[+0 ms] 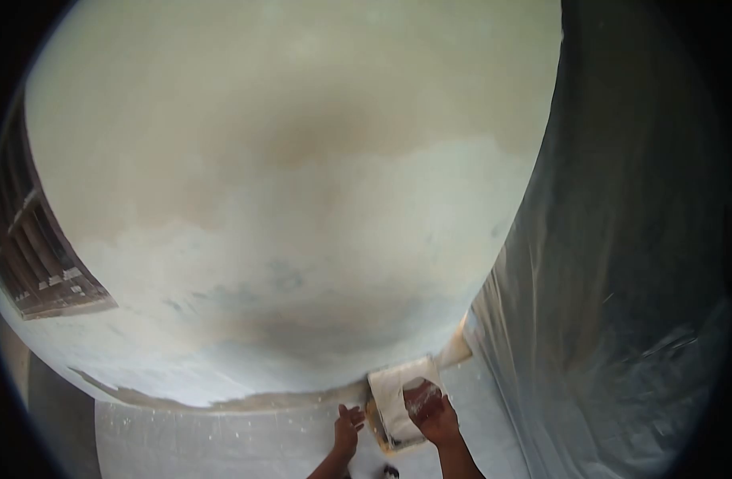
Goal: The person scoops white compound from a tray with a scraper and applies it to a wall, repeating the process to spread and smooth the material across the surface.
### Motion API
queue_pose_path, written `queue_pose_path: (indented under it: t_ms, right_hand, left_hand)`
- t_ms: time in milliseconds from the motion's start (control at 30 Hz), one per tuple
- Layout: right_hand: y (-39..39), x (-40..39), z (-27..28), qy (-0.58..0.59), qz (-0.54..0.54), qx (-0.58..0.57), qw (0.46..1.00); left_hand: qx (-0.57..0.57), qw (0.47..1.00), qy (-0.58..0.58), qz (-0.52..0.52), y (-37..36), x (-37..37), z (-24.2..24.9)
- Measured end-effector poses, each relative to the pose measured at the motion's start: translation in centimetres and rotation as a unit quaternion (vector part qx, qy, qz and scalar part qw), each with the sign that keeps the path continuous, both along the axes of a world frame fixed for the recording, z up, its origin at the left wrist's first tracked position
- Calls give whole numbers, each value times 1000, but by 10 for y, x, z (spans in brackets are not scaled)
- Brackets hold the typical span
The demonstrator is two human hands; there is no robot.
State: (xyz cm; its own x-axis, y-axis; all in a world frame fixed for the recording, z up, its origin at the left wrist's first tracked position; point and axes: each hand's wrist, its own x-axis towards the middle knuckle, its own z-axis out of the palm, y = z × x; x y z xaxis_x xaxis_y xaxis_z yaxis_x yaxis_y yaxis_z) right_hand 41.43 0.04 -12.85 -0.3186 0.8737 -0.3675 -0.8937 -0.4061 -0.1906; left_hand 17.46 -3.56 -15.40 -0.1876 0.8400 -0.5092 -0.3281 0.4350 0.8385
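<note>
My right hand (pixel 441 420) grips a sheet of sandpaper (pixel 419 399), reddish-brown and dusted with white. It is above the right part of a whitish, box-like object (pixel 390 395) with a pale flat top and stained sides. Left of that object is my left hand (pixel 349 423), its fingers apart and nothing in them. In front of me rises a wall (pixel 342 215), beige higher up and patchy white with grey smudges lower down.
Clear plastic sheeting (pixel 589 319) hangs along the right side. A window with brown wooden bars (pixel 43 239) is at the left. Pale, white-speckled covering (pixel 246 439) lies on the floor. Beside the wall's right corner is a tan piece (pixel 457 348).
</note>
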Motion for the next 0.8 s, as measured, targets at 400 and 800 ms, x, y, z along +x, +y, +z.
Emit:
queue_pose_path:
  t_ms: [400, 800]
  right_hand:
    - [104, -95, 395, -90, -17, 322, 942]
    - [124, -165, 748, -289, -271, 609, 687]
  left_hand:
    - [549, 812, 196, -12, 105, -108, 392]
    - [689, 330, 635, 116, 119, -175, 779]
